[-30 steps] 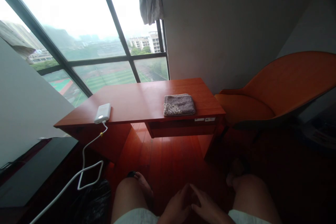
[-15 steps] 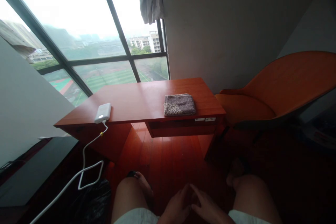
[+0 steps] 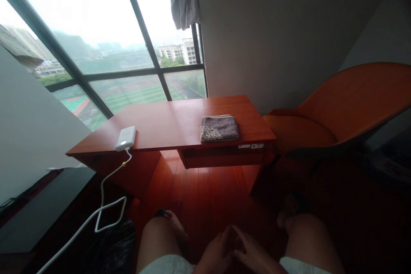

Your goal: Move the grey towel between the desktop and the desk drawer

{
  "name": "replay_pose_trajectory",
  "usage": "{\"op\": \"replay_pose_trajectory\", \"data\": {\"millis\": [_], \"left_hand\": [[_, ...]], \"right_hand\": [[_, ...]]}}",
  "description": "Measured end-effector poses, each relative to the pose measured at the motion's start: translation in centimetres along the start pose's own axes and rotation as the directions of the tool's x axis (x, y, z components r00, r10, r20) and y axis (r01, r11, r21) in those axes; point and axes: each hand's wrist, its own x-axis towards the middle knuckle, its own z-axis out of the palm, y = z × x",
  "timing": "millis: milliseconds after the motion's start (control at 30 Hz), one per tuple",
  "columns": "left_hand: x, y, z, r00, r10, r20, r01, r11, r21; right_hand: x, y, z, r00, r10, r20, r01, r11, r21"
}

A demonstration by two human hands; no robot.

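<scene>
My left hand (image 3: 215,251) and my right hand (image 3: 252,250) rest between my knees at the bottom of the head view. Their fingertips meet, and the fingers are stretched out with nothing held in them. Beyond them, a folded grey-brown towel (image 3: 220,128) with a pale pattern at one corner lies flat near the front edge of the wooden desk (image 3: 170,124). Towards the desk's left end sits a white power bank (image 3: 126,138). A white cable (image 3: 102,188) runs from it down past the desk's front edge. Both hands are well apart from these things.
An orange chair (image 3: 349,111) stands right of the desk. Behind the desk is a large window (image 3: 105,38) with a grey curtain (image 3: 185,0). A black plastic bag (image 3: 112,244) lies at lower left, near a dark, flat-topped piece of furniture (image 3: 48,209). Reddish wooden floor (image 3: 205,188) shows beneath the desk.
</scene>
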Motion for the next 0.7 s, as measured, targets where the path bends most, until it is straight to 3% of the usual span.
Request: {"op": "replay_pose_trajectory", "data": {"millis": [700], "left_hand": [[-0.21,-0.45,0.24,0.999,-0.033,-0.008,0.033,0.999,-0.015]], "right_hand": [[-0.25,-0.34,-0.05,1.000,-0.016,-0.017,0.016,1.000,-0.013]]}}
